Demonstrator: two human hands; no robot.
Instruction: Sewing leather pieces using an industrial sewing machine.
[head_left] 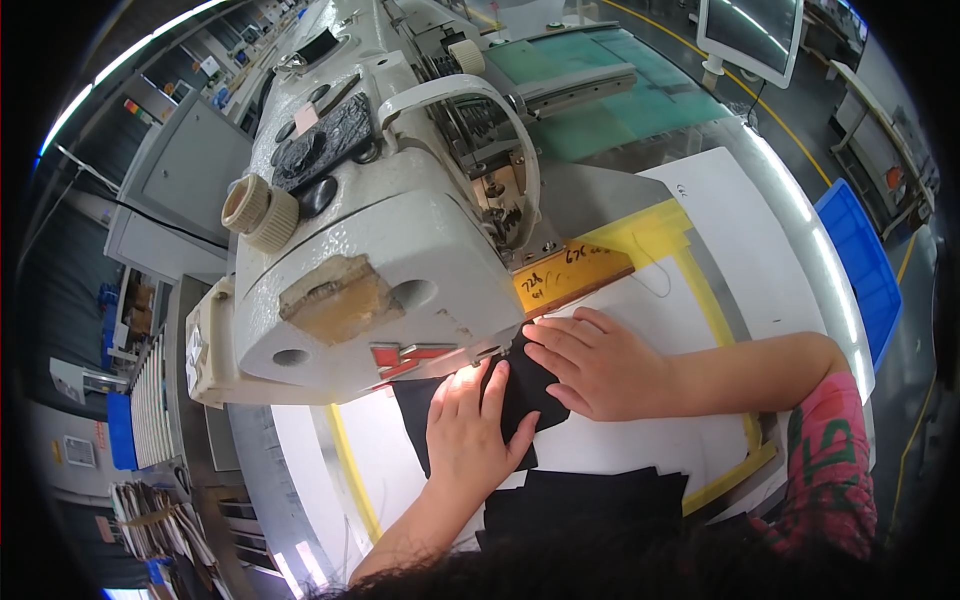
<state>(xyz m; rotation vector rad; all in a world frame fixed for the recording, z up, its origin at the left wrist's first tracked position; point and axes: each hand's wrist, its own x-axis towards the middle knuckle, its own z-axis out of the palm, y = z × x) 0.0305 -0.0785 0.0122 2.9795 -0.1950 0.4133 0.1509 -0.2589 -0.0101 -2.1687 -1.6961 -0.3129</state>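
A black piece of fabric (532,385) lies on the white work surface, its far edge running under the head of a large white industrial sewing machine (370,230). My left hand (466,432) rests flat on this fabric with its fingers spread, the fingertips close to the machine's lower edge. To its right, my right hand (600,362) is laid low with fingers stretched out, touching the fabric's right side. Neither hand grips anything. Nearer to me is a stack of black fabric pieces (585,505). The machine head hides the far part of the fabric.
Just beyond my right hand sits an orange-yellow plate (570,278) with handwriting. Yellow tape (715,310) borders the white sheet. Farther off are a green mat (610,90) and a monitor (750,35). A blue bin (860,265) stands at the right, a grey cabinet (180,180) at the left.
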